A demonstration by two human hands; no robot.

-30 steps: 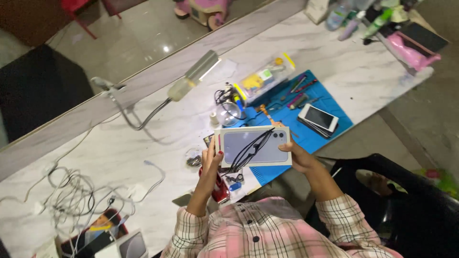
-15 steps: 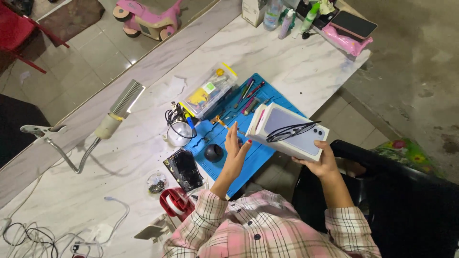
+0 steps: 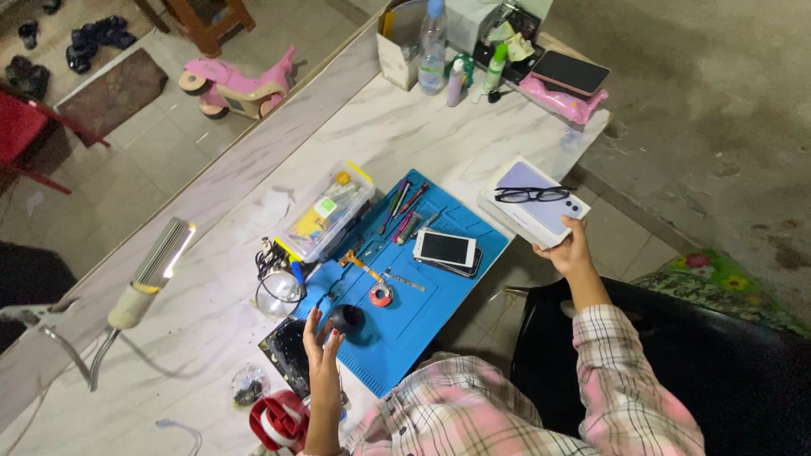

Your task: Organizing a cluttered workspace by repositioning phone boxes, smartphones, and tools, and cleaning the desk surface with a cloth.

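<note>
My right hand point(image 3: 570, 253) grips the near corner of a white phone box point(image 3: 535, 203) with a lilac picture on its lid, held at the table's right edge. Black glasses point(image 3: 532, 194) lie on top of the box. My left hand point(image 3: 321, 350) hovers open, fingers spread, over the near left corner of a blue work mat point(image 3: 422, 312), just beside a small black round object point(image 3: 345, 319). Stacked smartphones point(image 3: 446, 250) lie in the middle of the mat.
A clear plastic parts box point(image 3: 328, 211), pens and tools point(image 3: 404, 207) and a small orange ring point(image 3: 380, 295) sit on or by the mat. A clamp lamp point(image 3: 152, 274) is at left, bottles point(image 3: 432, 51) at the far end, a black chair point(image 3: 676, 363) under my right arm.
My right hand carried the box with the glasses out to the right edge of the table. My left hand let go of it and dropped over the mat's near left corner.
</note>
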